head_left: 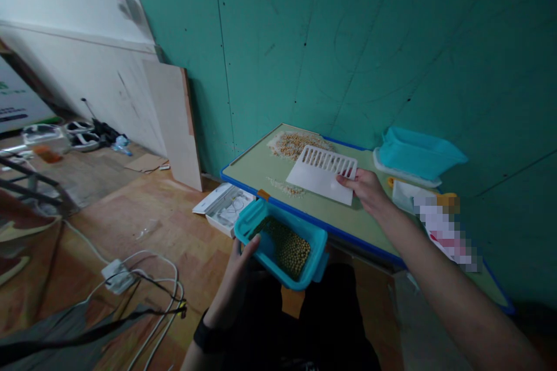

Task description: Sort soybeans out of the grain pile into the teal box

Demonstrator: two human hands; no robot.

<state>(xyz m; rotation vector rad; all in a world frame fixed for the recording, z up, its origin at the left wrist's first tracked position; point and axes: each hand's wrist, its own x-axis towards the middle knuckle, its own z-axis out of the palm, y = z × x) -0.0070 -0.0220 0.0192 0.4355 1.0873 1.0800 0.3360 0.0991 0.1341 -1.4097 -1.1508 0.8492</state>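
Observation:
My left hand grips the near-left side of a teal plastic container, held just off the table's front edge. Inside it lie beans, some green and some yellowish, heaped toward the right end. My right hand pinches the right end of a white slotted plastic scraper, tilted over the table. Its row of slots faces the wall. Behind the scraper a pile of yellowish beans mixed with white grains is spread out, partly hidden by it. A smaller scatter of white grains lies nearer the front edge.
The green table has a blue rim and stands against the green wall. Another teal container sits at its back right, near a partly blurred packet. An open white box, cables and a power strip lie on the floor.

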